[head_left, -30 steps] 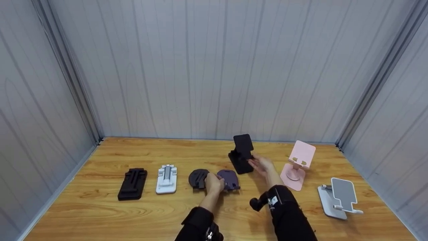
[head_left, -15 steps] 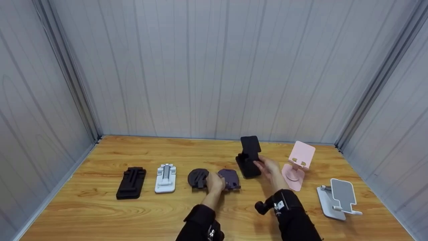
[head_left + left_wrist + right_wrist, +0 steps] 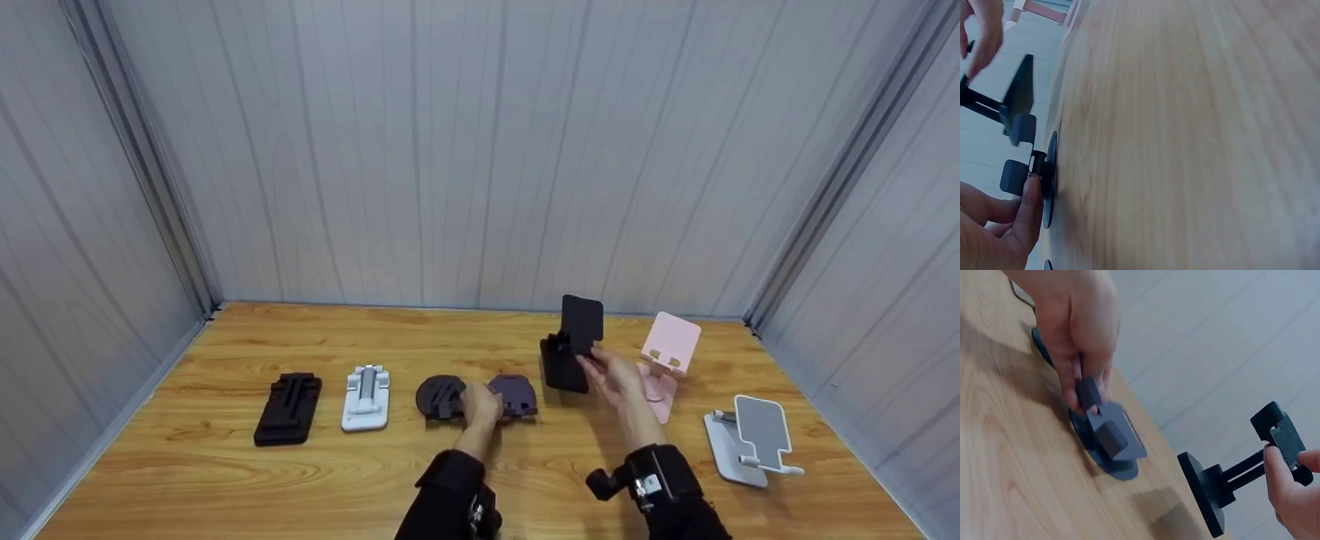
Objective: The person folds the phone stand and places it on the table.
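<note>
My left hand point(image 3: 481, 406) pinches the edge of a dark purple phone stand point(image 3: 514, 391), which is folded low with its round base on the table. In the left wrist view, thumb and fingers grip that purple stand point(image 3: 1044, 169) near its hinge. My right hand point(image 3: 618, 377) holds a black phone stand point(image 3: 583, 322) by the lower part of its plate. The right wrist view shows this black stand point(image 3: 1202, 489) unfolded and tilted, its base off the table above its shadow. My right hand point(image 3: 1297, 498) pinches it near the lip.
Left of my hands lie a black round folded stand point(image 3: 441, 396), a white folded stand point(image 3: 366, 399) and a black folded stand point(image 3: 289, 409). A pink unfolded stand point(image 3: 672, 341) stands close by my right hand, with a white one point(image 3: 761, 435) farther right. A panel wall point(image 3: 480, 150) rises behind.
My right hand has moved right with the black stand, which has swung nearer the pink one and turned. The left hand stays at the purple stand.
</note>
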Motion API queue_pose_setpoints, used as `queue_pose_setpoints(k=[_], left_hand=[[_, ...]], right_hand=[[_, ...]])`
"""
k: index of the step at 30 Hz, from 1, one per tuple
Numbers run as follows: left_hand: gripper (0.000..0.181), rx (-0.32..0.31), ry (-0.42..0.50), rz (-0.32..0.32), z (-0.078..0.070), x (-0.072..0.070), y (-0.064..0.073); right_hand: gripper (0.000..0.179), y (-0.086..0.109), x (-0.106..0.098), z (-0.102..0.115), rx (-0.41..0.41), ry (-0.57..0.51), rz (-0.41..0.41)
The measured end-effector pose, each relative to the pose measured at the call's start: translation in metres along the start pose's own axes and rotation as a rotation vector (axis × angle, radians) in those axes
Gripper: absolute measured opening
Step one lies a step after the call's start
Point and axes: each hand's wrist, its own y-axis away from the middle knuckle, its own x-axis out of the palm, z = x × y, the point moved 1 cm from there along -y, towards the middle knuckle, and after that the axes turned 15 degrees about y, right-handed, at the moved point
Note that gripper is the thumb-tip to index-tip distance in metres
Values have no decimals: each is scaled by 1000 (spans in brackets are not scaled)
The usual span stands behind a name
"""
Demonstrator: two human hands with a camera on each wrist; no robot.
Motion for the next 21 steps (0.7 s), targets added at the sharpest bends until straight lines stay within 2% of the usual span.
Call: queue_pose_setpoints(k=[5, 11, 14, 16, 18, 21], left_hand=[[39, 99, -123, 1, 0, 0, 2], [27, 235, -199, -12, -9, -1, 8], [21, 334, -224, -39, -18, 1, 10], [17, 406, -192, -54, -25, 2, 12], [22, 443, -123, -33, -30, 3, 15], [28, 432, 4, 31, -36, 3, 19]], right_hand=[[20, 23, 6, 8, -72, -46, 33], [25, 46, 15, 12, -161, -70, 61], [27, 55, 19, 11, -175, -81, 72], [28, 60, 20, 10, -172, -71, 76], [28, 65, 20, 8, -171, -66, 80], [28, 72, 21, 6, -167, -63, 102]])
